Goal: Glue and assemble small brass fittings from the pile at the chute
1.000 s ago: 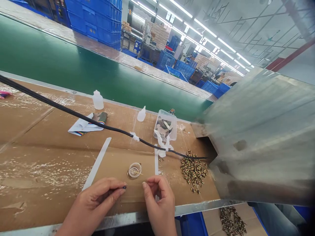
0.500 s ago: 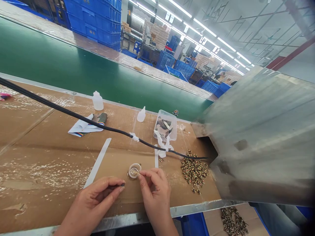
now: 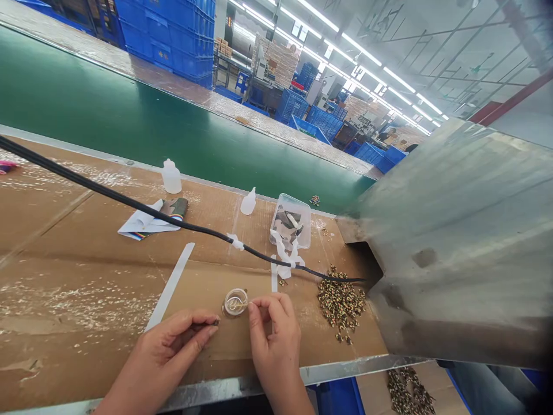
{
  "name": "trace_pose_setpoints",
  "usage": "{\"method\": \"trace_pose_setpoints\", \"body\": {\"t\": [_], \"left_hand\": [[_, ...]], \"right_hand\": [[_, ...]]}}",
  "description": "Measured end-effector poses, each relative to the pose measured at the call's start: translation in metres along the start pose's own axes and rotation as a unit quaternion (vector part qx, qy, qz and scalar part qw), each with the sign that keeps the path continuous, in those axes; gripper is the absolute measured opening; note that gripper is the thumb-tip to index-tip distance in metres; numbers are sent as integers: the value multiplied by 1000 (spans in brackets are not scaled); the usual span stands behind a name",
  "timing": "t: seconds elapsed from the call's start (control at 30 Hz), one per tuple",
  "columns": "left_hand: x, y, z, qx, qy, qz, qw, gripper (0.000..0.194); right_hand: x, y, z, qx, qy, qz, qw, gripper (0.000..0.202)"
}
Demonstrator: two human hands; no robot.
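Note:
My left hand is closed, thumb and forefinger pinching a small dark part just left of a little round clear dish. Most of that part is hidden by the fingertips. On the dish's other side, my right hand pinches a thin yellowish stick. Its far end reaches over the rim into the dish, which seems to hold a clear liquid. Whether the tip touches the bottom, I cannot tell.
A black cable crosses above the cardboard-covered bench. A pile of small metal parts lies right, beside a metal housing. Two squeeze bottles, one a white bottle, and a plastic tub stand near the green conveyor belt.
My right hand has shifted slightly right, drawing the stick a little with it. My left hand stays nearly still. A small cluster of parts on the belt has moved right.

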State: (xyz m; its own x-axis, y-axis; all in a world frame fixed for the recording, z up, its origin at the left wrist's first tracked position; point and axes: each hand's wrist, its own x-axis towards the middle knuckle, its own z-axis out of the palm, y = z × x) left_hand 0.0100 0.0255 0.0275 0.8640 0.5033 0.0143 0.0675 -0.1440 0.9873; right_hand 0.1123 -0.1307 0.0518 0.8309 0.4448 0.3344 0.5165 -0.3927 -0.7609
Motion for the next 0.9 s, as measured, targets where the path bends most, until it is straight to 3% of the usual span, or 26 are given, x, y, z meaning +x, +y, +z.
{"method": "trace_pose_setpoints", "body": {"t": [0.13,0.23,0.67,0.9], "left_hand": [[0,-1,-1,19,-8,3,1000,19],[-2,-1,-2,25,-15,-1,1000,20],[-2,-3,0,45,-34,-5,998,19],[-3,-1,-2,45,-5,9,999,17]], "right_hand": [[2,-2,-9,47,34,32,998,17],[1,-11,-17,81,24,49,995,17],[-4,-28,-16,39,-6,-20,999,15],[-13,-32,-18,8,-26,-52,998,13]]}}
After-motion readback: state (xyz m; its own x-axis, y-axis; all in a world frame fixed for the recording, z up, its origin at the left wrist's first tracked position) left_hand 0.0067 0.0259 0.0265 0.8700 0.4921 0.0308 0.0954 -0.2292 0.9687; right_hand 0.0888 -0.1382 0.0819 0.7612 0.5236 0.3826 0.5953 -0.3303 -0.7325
